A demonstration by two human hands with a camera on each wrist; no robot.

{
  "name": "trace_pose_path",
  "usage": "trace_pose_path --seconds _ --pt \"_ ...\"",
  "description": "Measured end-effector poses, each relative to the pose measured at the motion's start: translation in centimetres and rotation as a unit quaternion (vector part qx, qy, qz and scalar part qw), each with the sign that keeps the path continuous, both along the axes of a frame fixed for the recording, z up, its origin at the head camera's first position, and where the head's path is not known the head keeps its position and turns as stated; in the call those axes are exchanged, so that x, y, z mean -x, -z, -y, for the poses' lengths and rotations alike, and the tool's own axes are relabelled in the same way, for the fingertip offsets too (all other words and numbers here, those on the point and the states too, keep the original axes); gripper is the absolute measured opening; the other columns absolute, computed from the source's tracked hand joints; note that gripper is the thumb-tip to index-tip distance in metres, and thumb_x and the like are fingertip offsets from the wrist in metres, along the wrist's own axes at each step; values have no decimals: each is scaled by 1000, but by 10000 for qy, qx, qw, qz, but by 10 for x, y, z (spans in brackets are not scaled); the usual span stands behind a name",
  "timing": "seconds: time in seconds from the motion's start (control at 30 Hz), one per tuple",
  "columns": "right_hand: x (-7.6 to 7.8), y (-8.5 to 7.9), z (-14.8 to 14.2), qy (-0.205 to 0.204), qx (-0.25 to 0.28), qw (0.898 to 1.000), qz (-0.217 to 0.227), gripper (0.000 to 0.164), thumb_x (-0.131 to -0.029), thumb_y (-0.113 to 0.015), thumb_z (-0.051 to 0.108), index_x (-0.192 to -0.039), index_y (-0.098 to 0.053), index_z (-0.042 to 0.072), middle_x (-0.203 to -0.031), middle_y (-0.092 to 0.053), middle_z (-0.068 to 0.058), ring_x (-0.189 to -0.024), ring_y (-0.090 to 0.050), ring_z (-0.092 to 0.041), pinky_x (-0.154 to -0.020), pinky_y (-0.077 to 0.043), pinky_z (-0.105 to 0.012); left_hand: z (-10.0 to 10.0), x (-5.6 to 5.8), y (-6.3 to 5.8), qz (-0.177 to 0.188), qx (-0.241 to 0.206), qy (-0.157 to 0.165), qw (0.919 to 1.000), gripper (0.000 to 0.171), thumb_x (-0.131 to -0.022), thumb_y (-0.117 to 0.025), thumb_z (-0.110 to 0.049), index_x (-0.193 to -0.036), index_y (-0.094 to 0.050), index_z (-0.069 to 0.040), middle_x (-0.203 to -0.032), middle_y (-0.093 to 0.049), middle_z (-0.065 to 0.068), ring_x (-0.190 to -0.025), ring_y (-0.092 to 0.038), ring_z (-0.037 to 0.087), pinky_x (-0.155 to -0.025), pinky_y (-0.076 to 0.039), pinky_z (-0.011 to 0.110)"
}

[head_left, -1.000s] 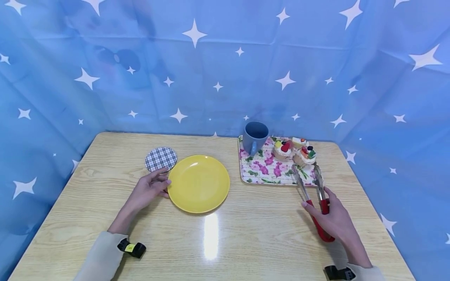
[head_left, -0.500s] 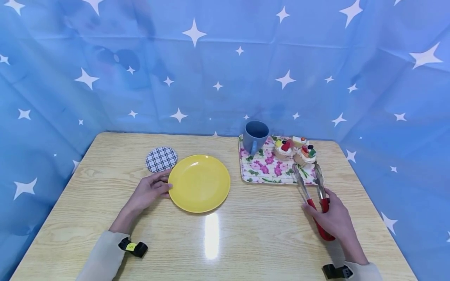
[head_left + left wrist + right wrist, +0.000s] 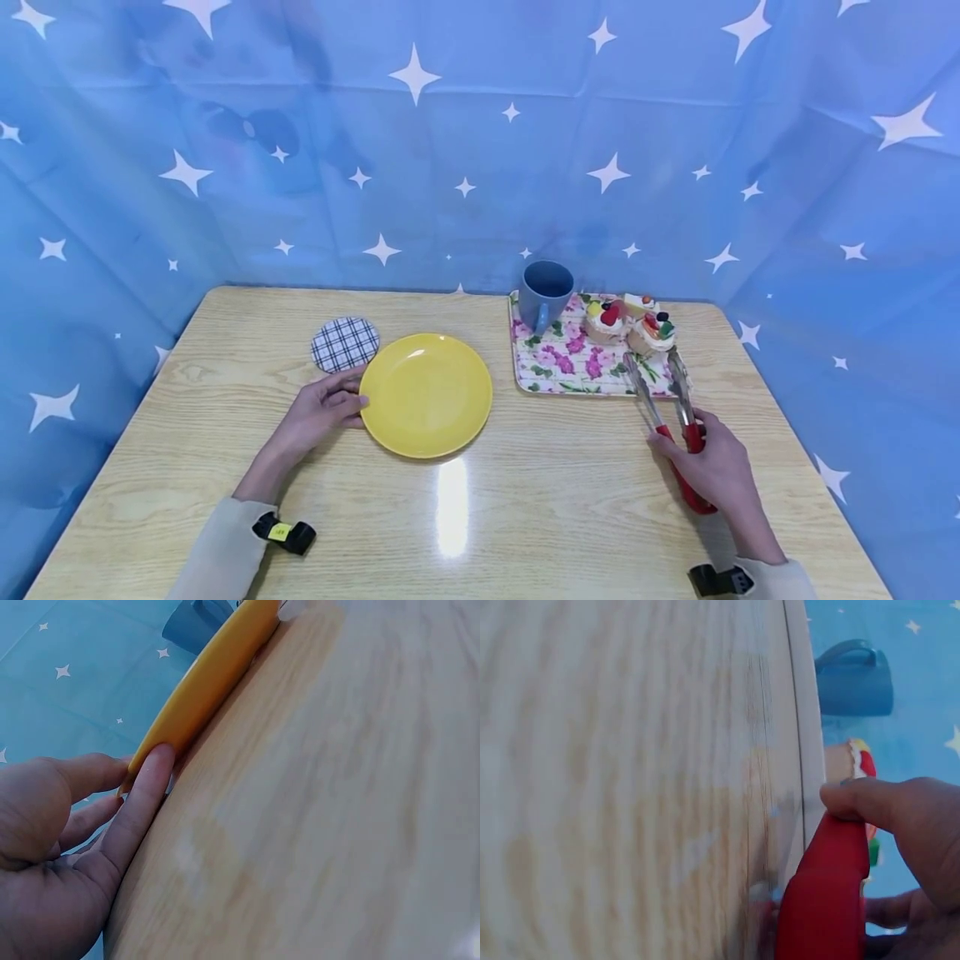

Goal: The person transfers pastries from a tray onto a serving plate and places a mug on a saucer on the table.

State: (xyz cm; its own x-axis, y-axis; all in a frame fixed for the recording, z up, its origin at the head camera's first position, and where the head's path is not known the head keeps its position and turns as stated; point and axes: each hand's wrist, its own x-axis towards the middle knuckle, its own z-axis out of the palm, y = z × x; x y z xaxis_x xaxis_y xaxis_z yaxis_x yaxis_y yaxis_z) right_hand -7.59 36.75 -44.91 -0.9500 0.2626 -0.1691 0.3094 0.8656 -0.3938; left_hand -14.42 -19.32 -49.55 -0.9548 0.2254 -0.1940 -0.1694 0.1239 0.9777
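Note:
At the left edge of a yellow plate (image 3: 426, 396), my left hand (image 3: 324, 408) pinches the rim between thumb and fingers. The left wrist view shows the plate (image 3: 199, 697) edge-on, low over the wood, with a finger against its side. My right hand (image 3: 712, 467) holds red-handled metal tongs (image 3: 693, 440) with the arms spread apart. Their tips reach over the front right of a floral tray (image 3: 555, 391), just before a fruit-topped cupcake (image 3: 649, 335). Another cupcake (image 3: 604, 322) and a cake slice (image 3: 637, 305) sit beside it. In the right wrist view, my thumb presses on the red handle (image 3: 825, 907).
A blue-grey mug (image 3: 546, 302) stands at the tray's back left corner, handle facing me. Behind the plate's left side lies a round checked coaster (image 3: 345, 343). A blue curtain (image 3: 420, 167) with white stars hangs along the back edge of the wooden table (image 3: 555, 500).
The view shifts very slightly. Both hands keep their hold on the plate and the tongs, and the objects stay in place.

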Motion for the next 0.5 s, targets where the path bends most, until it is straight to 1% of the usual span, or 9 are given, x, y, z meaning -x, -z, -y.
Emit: trace_pose_path --seconds 0.2,0.4,0.5 --pt "-3 0 -1 -9 -23 9999 -131 105 -89 -69 64 -151 -34 -12 -122 -55 -33 -96 -55 -37 -59 -43 -26 0 -1 1 -32 15 -2 10000 61 -100 -67 -12 -156 -44 -15 -130 -56 21 -102 -73 11 -86 -67 35" --pt "-5 -3 -4 28 -33 9998 -209 103 -89 -70 62 -151 -34 -12 -122 -55 -34 -97 -56 -39 -60 -48 -29 -1 -1 0 -83 -20 7 10000 60 -100 -67 -12 -156 -45 -14 -130 -57 22 -101 -73 12 -85 -67 35" --pt "-5 -4 -6 -6 -57 9996 -278 101 -90 -69 61 -151 -35 -13 -122 -54 -34 -98 -56 -40 -62 -52 -33 0 -1 0 -83 -42 11 10000 61 -100 -67 -12 -156 -44 -14 -129 -57 22 -101 -73 12 -85 -67 35"
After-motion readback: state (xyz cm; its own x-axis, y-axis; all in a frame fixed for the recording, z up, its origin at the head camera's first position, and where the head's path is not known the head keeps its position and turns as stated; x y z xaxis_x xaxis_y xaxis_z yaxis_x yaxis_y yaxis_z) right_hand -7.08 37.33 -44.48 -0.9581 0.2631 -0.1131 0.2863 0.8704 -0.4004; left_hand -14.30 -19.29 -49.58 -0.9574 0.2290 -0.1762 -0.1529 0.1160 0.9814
